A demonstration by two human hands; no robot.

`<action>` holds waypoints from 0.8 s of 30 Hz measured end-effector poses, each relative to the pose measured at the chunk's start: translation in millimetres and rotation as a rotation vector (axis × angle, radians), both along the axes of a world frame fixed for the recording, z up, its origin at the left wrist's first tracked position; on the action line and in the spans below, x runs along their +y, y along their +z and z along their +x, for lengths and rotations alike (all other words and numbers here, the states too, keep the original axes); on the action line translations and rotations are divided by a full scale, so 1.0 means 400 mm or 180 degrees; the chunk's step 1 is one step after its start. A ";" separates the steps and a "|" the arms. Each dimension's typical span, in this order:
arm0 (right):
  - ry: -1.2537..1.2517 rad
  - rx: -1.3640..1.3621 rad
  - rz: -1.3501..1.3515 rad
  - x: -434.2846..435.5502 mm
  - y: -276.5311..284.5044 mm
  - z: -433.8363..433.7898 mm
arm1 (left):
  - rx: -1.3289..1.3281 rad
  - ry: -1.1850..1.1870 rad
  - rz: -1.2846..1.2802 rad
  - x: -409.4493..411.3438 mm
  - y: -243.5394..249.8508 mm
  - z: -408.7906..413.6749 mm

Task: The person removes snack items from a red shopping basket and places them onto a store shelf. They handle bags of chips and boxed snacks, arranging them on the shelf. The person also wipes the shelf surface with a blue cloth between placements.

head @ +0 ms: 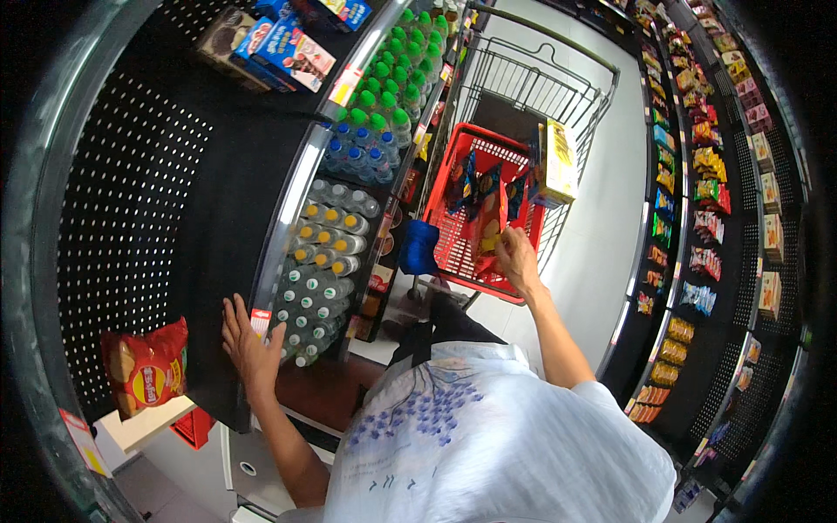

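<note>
My right hand (pixel 518 261) grips the near end of a red snack bag (pixel 490 219) inside a red plastic shopping basket (pixel 454 245). Dark blue snack bags (pixel 464 180) lie at the basket's far end, beside the red one. The basket rests in a metal shopping cart (pixel 598 104). With its fingers spread, my left hand (pixel 252 350) rests at the front edge of a black shelf (pixel 216 261), holding nothing. A red Lay's chip bag (pixel 147 376) sits on that shelf, left of the hand and apart from it.
A yellow and white carton (pixel 559 163) leans at the basket's right rim. A blue shiny object (pixel 418 248) is at its left corner. Bottles with green caps (pixel 392 72) and yellow caps (pixel 330 225) fill the lower shelf. Blue biscuit boxes (pixel 294 52) stand farther along. Snack shelves (pixel 706 170) line the right.
</note>
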State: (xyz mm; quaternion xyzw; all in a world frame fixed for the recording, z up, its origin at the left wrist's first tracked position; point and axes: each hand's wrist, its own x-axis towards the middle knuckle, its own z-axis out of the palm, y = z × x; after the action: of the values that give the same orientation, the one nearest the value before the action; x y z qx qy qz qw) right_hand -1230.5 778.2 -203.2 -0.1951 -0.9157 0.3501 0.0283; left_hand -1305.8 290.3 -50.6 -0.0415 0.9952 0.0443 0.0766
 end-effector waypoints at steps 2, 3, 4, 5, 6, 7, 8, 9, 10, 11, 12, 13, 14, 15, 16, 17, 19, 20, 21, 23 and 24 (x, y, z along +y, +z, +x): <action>0.0245 0.0228 0.0149 -0.022 0.137 -0.013 | -0.0010 0.0014 0.0075 -0.005 0.002 0.005; 0.0367 0.0502 0.0248 -0.039 0.199 -0.021 | 0.0033 -0.0009 0.0112 -0.007 0.005 0.006; 0.0488 0.0657 0.0322 -0.053 0.258 -0.028 | 0.0023 0.0033 0.0114 -0.006 0.007 0.009; 0.0546 0.0811 0.0170 -0.070 0.309 -0.038 | -0.0021 0.0039 0.0184 -0.008 0.012 0.009; 0.0545 0.0900 -0.0116 -0.090 0.353 -0.049 | 0.0029 -0.0016 0.0275 -0.009 0.018 0.008; 0.0551 0.1020 -0.0517 -0.110 0.392 -0.061 | -0.0007 -0.0003 0.0345 -0.011 0.026 0.007; 0.0634 0.1196 -0.0558 -0.131 0.426 -0.076 | 0.0075 -0.0009 0.0535 -0.008 0.033 0.009; 0.0554 0.1205 -0.0947 -0.153 0.456 -0.083 | 0.0338 -0.0090 0.0887 0.001 0.040 0.016; 0.0516 0.1256 -0.1323 -0.179 0.479 -0.094 | 0.0569 -0.0341 0.1023 0.011 0.047 0.023; 0.0466 0.1260 -0.1758 -0.206 0.499 -0.103 | 0.0731 -0.0548 0.1122 0.023 0.054 0.034; 0.0626 0.1312 -0.2072 -0.230 0.517 -0.118 | 0.0572 -0.0508 0.1613 0.041 0.058 0.052; 0.0858 0.1353 -0.2132 -0.252 0.536 -0.129 | 0.0583 -0.0588 0.2174 0.059 0.060 0.069; 0.1042 0.1468 -0.2316 -0.284 0.550 -0.140 | 0.0511 -0.0652 0.2424 0.077 0.059 0.079; 0.1221 0.1570 -0.2524 -0.323 0.560 -0.151 | 0.0673 -0.0891 0.2777 0.091 0.058 0.090; 0.1305 0.1561 -0.2873 -0.364 0.568 -0.160 | 0.0399 -0.0718 0.2927 0.096 0.058 0.106; 0.1160 0.1372 -0.3135 -0.408 0.576 -0.167 | 0.0290 -0.0635 0.3097 0.097 0.056 0.123; 0.1261 0.1326 -0.3488 -0.501 0.590 -0.189 | 0.0445 -0.0414 0.2652 0.084 0.047 0.155; 0.1373 0.1374 -0.3769 -0.552 0.594 -0.190 | 0.0488 -0.0291 0.2592 0.066 0.042 0.171; 0.1482 0.1280 -0.3975 -0.600 0.598 -0.197 | 0.0525 -0.0175 0.2538 0.048 0.037 0.186; 0.1648 0.1086 -0.4353 -0.683 0.606 -0.204 | 0.0977 0.0146 0.2726 0.003 0.030 0.225; 0.1746 0.0942 -0.4369 -0.726 0.607 -0.214 | 0.1154 0.0279 0.2750 -0.024 0.030 0.237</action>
State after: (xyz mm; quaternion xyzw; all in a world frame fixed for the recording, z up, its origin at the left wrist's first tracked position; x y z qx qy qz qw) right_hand -1316.0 487.7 39.6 0.1151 -0.4943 0.8592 -0.0650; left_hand -1210.9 280.7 -38.5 -0.0394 0.8802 0.4642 -0.0901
